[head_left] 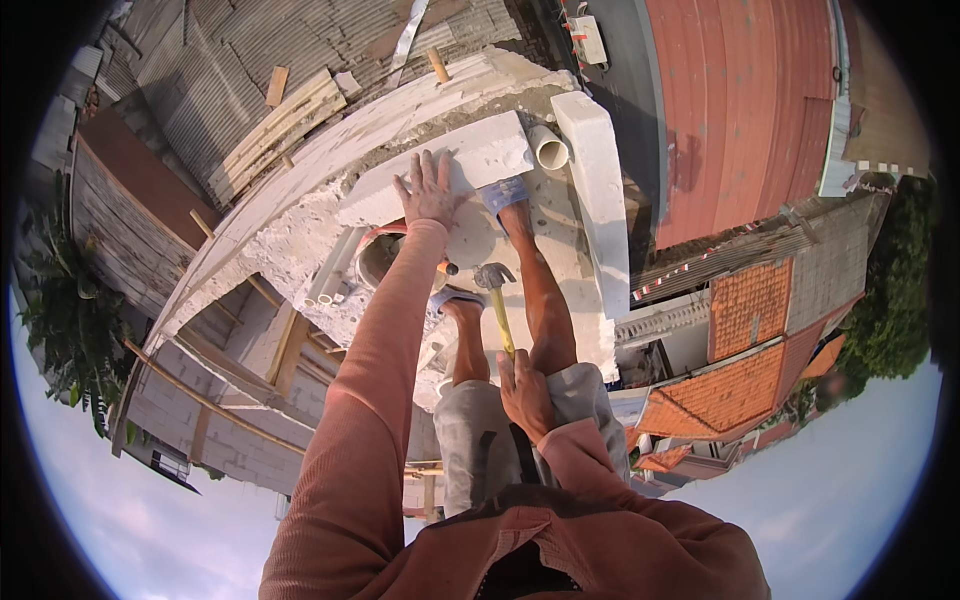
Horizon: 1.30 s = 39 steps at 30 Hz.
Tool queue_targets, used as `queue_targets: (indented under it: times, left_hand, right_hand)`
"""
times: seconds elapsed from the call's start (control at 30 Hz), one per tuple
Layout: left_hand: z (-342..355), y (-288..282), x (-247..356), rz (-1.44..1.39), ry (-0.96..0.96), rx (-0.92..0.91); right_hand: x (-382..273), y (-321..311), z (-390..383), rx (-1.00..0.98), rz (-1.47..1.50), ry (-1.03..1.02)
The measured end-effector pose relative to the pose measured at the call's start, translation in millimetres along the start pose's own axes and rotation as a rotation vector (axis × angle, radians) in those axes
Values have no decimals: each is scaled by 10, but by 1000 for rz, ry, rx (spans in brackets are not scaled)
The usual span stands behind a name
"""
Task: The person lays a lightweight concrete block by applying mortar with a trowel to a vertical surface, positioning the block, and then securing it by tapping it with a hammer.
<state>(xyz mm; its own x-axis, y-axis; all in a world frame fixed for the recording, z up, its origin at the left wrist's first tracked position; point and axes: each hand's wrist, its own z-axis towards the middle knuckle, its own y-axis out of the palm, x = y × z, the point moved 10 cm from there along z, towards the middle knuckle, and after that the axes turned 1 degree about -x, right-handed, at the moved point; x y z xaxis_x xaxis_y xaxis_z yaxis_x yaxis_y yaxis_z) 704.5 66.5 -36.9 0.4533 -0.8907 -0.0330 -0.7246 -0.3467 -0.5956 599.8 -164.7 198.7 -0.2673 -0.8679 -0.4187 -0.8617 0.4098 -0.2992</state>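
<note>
My left hand lies with spread fingers on a long white block, pressing against its top and near side. The block rests along the edge of a rough concrete ledge. In my right hand is a claw hammer with a yellow handle, its metal head pointing away from me above the ledge, apart from the block. Beside my left forearm sits a bucket, partly covered by the sleeve. A small orange and black handle shows next to it; the rest of that tool is hidden.
A white pipe end stands up between the block and another white block set along the right edge. My sandalled feet are on the ledge. Beyond its edges lie a drop, a corrugated grey roof, a red roof and stacked planks.
</note>
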Motion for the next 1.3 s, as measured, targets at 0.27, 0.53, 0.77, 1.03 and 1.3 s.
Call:
queue_targets:
  times: [0.27,0.53,0.77,1.03,1.3]
  left_hand:
    - [9,62,23,45,15,36]
    - [7,83,19,-36,22,88]
    - [-102,58,-44,-89,27,223]
    - [-1905,265,-225,-936,107,679]
    - [-4631,2786,-994,-1200,-338,110]
  right_hand:
    - [10,-18,-14,-84,-43,-6]
    - [68,143,-132,-75,-225,-149]
    - [336,438,-253,-74,-175,-47]
    - [1261,1034,-320,3,451,245]
    - [1687,1384,492,-43,1060,479]
